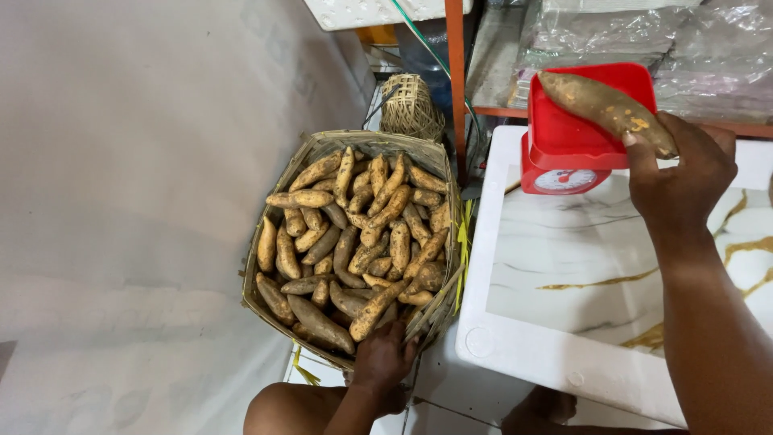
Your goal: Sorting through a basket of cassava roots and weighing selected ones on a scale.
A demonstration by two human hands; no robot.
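A white marble-patterned table [564, 282] carries a red kitchen scale [581, 129]. Beside it, a woven basket [439, 310] brims with sweet potatoes [354, 234]. The right hand [680, 173] grasps one sweet potato [600, 105] over the scale, long axis slanting upper-left to lower-right. The left hand [382, 358] touches the basket's near edge, its fingers mostly hidden, so their grip cannot be told.

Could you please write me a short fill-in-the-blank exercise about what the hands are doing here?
1. The right hand holds one sweet potato above the ____ kitchen scale.
2. The left hand rests on the woven ____ of sweet potatoes.
3. The scale stands on a white ____ with gold veins.

Missing words: red; basket; table
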